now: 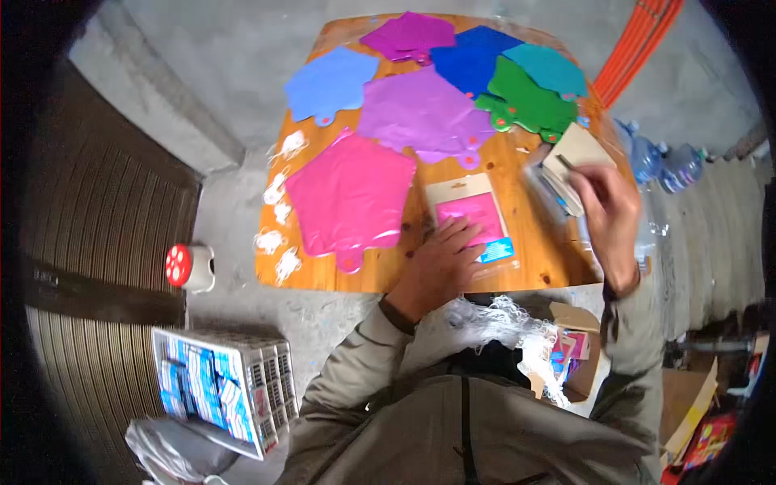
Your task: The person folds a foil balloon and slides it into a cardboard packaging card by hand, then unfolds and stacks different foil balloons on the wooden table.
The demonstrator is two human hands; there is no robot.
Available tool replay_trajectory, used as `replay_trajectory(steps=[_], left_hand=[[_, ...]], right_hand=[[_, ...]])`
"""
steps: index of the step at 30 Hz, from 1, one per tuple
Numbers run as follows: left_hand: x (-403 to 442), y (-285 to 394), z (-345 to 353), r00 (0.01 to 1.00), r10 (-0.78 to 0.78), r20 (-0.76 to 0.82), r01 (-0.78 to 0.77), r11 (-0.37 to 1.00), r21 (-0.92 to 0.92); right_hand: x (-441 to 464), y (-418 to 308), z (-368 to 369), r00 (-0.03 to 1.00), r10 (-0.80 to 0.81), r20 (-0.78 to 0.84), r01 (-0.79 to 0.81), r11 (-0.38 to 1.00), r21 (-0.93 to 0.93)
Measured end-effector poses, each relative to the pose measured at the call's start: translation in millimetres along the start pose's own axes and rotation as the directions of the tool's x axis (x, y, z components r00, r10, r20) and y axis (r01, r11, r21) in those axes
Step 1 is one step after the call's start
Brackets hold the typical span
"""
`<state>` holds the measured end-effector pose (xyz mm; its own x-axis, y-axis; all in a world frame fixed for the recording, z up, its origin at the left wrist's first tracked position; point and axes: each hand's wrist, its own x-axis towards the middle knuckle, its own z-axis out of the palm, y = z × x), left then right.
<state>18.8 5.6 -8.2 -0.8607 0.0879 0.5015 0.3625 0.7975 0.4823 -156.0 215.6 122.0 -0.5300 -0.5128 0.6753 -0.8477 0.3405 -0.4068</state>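
Note:
My left hand (pixel 446 263) lies with its fingers spread on a clear packet (pixel 470 212) that holds a folded pink piece and a cardboard header, near the table's front edge. At the table's right side my right hand (pixel 608 212) is closed at the edge of a stack of tan cards (pixel 580 153); what its fingers pinch is too small to make out. A large flat pink piece (pixel 352 194) lies left of the packet. Behind it are a purple piece (pixel 424 113), a light blue one (pixel 330 81) and a green one (pixel 529 99).
White string bundles (pixel 275 190) line the wooden table's left edge. Water bottles (pixel 679 168) stand beyond its right side. Below are a cardboard box (pixel 584 364) with packets, white string (pixel 505 319), a white crate (pixel 271 388) of blue-white packs and a red-topped stool (pixel 190 267).

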Motion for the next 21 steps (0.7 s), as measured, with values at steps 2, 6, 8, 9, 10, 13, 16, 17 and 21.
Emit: replay_trajectory(steps=[2,6,8,9,10,13,16,17,21], left_hand=[[-5,-6,5,0.999,0.031,0.022,-0.032,0.998,0.047],[-1,-2,-1,0.992,0.051,0.115,-0.067,0.988,0.141],[-1,0,-1,0.994,0.079,0.079,-0.093,0.977,0.193],[0,1,0,0.993,0.05,0.102,-0.071,0.976,0.206],[1,2,1,0.992,0.019,0.124,-0.047,0.974,0.221],[4,9,3,0.993,0.014,0.118,-0.045,0.962,0.27],[2,12,8,1.0,-0.009,0.023,0.003,0.968,0.251],[2,14,9,0.999,-0.046,-0.013,0.048,0.976,0.212],[5,20,8,0.988,-0.147,-0.04,0.151,0.979,0.135]], right_hand=[[-47,-7,-8,0.946,0.324,0.024,-0.323,0.933,0.155],[-114,-6,-8,0.826,0.543,0.149,-0.563,0.801,0.205],[-133,-1,-18,0.871,0.452,0.194,-0.462,0.887,0.004],[-139,-1,-18,0.859,0.477,0.188,-0.485,0.874,-0.002],[-146,3,-19,0.863,0.456,0.218,-0.456,0.888,-0.052],[-150,-11,-26,0.842,0.488,0.232,-0.492,0.869,-0.043],[-148,-41,-33,0.855,0.493,0.16,-0.504,0.862,0.042],[-150,-51,-29,0.871,0.457,0.18,-0.473,0.879,0.058],[-160,-70,-7,0.895,0.385,0.225,-0.401,0.916,0.028]])
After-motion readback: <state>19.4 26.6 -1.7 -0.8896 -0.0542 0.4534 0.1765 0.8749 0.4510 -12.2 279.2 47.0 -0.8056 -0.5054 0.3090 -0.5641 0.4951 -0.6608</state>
